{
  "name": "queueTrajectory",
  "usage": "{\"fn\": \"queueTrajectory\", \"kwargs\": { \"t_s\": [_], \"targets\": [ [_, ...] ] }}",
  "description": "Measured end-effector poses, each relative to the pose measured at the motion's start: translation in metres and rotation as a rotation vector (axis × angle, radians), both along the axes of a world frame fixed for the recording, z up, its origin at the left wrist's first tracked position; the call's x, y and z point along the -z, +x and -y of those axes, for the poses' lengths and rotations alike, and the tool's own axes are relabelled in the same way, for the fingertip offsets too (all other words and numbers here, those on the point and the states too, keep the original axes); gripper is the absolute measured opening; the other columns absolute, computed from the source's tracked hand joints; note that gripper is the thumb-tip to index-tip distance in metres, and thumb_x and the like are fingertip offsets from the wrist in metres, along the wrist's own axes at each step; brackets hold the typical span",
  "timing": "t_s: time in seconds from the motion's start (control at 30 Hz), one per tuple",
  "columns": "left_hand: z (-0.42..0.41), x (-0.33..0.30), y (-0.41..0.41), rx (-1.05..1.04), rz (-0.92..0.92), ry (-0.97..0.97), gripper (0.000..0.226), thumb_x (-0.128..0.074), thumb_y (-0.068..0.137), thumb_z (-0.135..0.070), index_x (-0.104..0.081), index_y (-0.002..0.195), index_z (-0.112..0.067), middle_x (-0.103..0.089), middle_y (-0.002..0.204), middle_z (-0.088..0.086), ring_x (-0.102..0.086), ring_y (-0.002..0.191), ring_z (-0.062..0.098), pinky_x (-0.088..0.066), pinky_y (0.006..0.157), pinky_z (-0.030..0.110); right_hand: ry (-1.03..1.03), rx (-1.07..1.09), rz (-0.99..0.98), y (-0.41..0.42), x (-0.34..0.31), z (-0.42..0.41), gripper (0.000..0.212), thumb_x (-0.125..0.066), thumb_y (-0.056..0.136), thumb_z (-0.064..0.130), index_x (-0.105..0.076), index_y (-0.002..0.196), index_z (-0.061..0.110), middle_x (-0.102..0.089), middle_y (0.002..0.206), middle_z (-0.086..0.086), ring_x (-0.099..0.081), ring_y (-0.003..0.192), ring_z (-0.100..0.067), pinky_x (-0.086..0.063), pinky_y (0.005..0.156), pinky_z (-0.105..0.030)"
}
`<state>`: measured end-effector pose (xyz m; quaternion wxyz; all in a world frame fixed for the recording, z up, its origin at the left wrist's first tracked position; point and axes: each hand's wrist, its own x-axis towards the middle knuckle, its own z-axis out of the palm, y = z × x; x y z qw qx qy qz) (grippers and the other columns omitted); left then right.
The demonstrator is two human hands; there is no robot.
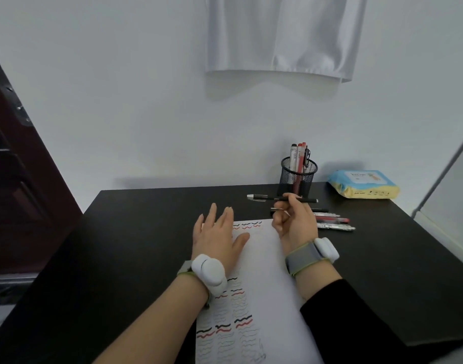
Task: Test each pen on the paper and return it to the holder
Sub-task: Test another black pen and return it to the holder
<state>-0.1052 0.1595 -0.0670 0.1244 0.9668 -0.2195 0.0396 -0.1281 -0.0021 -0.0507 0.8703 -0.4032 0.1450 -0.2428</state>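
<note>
Lay flat on the desk (135,232): paper (267,279). Stood behind it, right: holder (298,174); beside that, farther right: wipes pack (364,183).

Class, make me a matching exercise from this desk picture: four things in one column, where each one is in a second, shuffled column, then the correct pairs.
Things
1. black pen
2. mesh pen holder
3. wipes pack
4. left hand

Places
A. far right of the desk
B. flat on the paper
C. held in the right hand
D. at the desk's back edge, holding pens

Pairs: 1-C, 2-D, 3-A, 4-B
</note>
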Motion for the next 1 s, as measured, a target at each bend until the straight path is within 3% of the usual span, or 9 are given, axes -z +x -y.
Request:
{"fn": "queueTrajectory", "kwargs": {
  "t_s": [0.1,0.27,0.4,0.47,0.53,0.63,0.8,0.9,1.0],
  "targets": [
    [0.003,0.006,0.000,0.090,-0.026,0.120,0.074,-0.012,0.093,-0.065,0.001,0.154,-0.025,0.003,0.161,-0.008,0.018,0.146,0.016,0.012,0.119,0.042,0.022,0.025,0.033,0.001,-0.009,0.008,0.014,-0.046,0.101,0.015,-0.057,0.097,0.009,-0.063,0.064,-0.007,-0.048,0.039,-0.014,-0.033,0.038,-0.018],
    [0.003,0.013,0.003,0.125,-0.100,0.227,0.085,-0.006,0.085,-0.076,0.008,0.153,-0.026,0.014,0.160,-0.006,0.017,0.146,0.014,0.005,0.121,0.041,-0.141,0.151,0.100,0.005,-0.053,0.046,0.015,-0.046,0.100,0.013,-0.057,0.093,0.009,-0.062,0.060,-0.005,-0.047,0.038,-0.013,-0.033,0.039,-0.018],
    [0.004,0.014,0.003,0.118,-0.087,0.235,0.086,-0.006,0.085,-0.077,0.008,0.153,-0.026,0.015,0.160,-0.006,0.017,0.146,0.014,0.004,0.121,0.041,-0.532,0.392,0.000,0.014,-0.091,0.085,0.010,-0.053,0.095,0.013,-0.061,0.090,0.011,-0.061,0.068,-0.005,-0.050,0.046,-0.011,-0.038,0.041,-0.022],
    [0.004,0.013,0.003,0.116,-0.080,0.237,0.085,-0.006,0.085,-0.077,0.008,0.153,-0.027,0.015,0.160,-0.006,0.016,0.146,0.015,0.004,0.121,0.041,-0.789,0.455,-0.088,0.024,-0.100,0.101,0.010,-0.056,0.094,0.019,-0.062,0.094,0.012,-0.062,0.076,-0.002,-0.059,0.061,-0.013,-0.048,0.051,-0.026],
    [0.004,0.014,0.003,0.116,-0.079,0.233,0.085,-0.007,0.085,-0.077,0.008,0.152,-0.027,0.015,0.160,-0.006,0.016,0.146,0.015,0.005,0.121,0.040,-0.981,0.427,-0.169,0.036,-0.103,0.112,0.012,-0.056,0.094,0.024,-0.060,0.096,0.013,-0.063,0.081,-0.002,-0.065,0.075,-0.022,-0.056,0.066,-0.036],
    [0.004,0.014,0.002,0.111,-0.075,0.226,0.085,-0.008,0.086,-0.077,0.007,0.153,-0.026,0.014,0.160,-0.006,0.015,0.147,0.015,0.005,0.121,0.040,-1.145,0.332,-0.223,0.052,-0.100,0.118,0.009,-0.055,0.094,0.021,-0.056,0.101,0.016,-0.065,0.091,-0.007,-0.068,0.084,-0.029,-0.058,0.079,-0.046],
    [0.004,0.014,0.004,0.113,-0.079,0.221,0.086,-0.008,0.085,-0.077,0.006,0.153,-0.026,0.013,0.160,-0.006,0.015,0.147,0.014,0.004,0.121,0.040,-1.433,0.299,-0.258,0.065,-0.087,0.115,0.043,-0.059,0.092,0.017,-0.042,0.131,0.015,-0.060,0.095,0.000,-0.063,0.080,-0.028,-0.051,0.073,-0.038],
    [0.004,0.015,0.004,0.114,-0.079,0.217,0.086,-0.008,0.085,-0.077,0.007,0.153,-0.026,0.014,0.160,-0.006,0.015,0.146,0.014,0.004,0.121,0.040,-1.481,0.327,-0.270,0.072,-0.077,0.115,0.062,-0.061,0.092,0.019,-0.028,0.145,0.017,-0.055,0.096,0.005,-0.058,0.075,-0.023,-0.042,0.070,-0.033],
    [0.004,0.015,0.004,0.111,-0.080,0.218,0.086,-0.007,0.084,-0.078,0.007,0.153,-0.027,0.014,0.160,-0.006,0.015,0.146,0.015,0.006,0.120,0.040,-1.506,0.347,-0.318,0.079,-0.068,0.116,0.066,-0.058,0.094,0.024,-0.022,0.149,0.024,-0.054,0.096,0.005,-0.056,0.075,-0.022,-0.041,0.071,-0.032]
  ]
}}
